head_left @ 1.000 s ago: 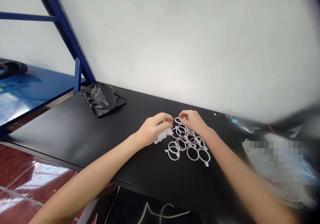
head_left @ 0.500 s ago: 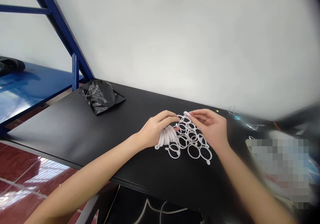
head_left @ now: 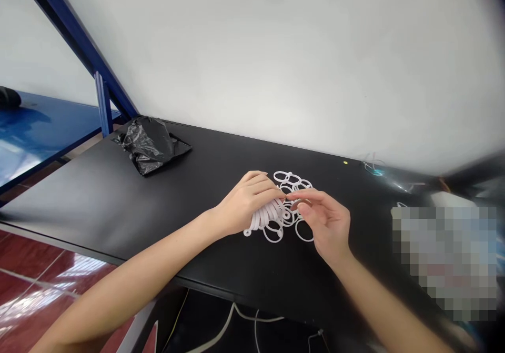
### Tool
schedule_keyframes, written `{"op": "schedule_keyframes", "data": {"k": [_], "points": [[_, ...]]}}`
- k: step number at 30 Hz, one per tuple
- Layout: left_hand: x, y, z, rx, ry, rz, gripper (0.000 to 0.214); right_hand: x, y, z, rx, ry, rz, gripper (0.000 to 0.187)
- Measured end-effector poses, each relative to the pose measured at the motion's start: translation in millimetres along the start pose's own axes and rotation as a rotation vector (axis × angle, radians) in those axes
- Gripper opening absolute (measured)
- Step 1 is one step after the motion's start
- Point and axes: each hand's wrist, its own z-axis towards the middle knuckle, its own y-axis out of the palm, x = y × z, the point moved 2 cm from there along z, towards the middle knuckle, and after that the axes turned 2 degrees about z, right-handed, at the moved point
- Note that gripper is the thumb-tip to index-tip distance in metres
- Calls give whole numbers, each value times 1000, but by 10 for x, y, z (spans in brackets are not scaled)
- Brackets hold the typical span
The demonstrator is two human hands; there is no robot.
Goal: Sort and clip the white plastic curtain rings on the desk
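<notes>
My left hand [head_left: 252, 200] is wrapped around a row of white curtain rings [head_left: 266, 216], stacked side by side with small eyelets at their edges. Facing it, my right hand [head_left: 325, 221] has its index fingertip at the left fingertips, by the right end of the stack. Its thumb is apart from the index finger, and I see no ring clearly gripped between them. Loose white curtain rings [head_left: 305, 231] lie overlapping on the black table [head_left: 221, 274] beneath and behind both hands, partly hidden by them.
A crumpled black plastic bag [head_left: 148, 145] lies at the table's back left. Clear wrapping [head_left: 374, 169] sits by the wall at the right, near a blurred-out item [head_left: 445, 263]. A blue metal frame [head_left: 103, 103] stands at left. Cables [head_left: 232, 321] hang under the front edge.
My right hand has moved down and left to the stack in my left hand, and its thumb and index finger have parted from the ring they pinched. The view has shifted slightly.
</notes>
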Motion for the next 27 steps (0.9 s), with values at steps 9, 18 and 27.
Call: {"op": "schedule_keyframes", "data": {"k": [9, 18, 27], "points": [[1, 48, -2, -60, -370, -510, 33, 40, 110, -124, -210, -142, -120, 42], [204, 239, 125, -168, -802, -1352, 27, 10, 272, -155, -219, 172, -6, 28], [121, 252, 47, -122, -502, -1116, 48, -3, 238, -117, -309, 464, 184, 11]]}}
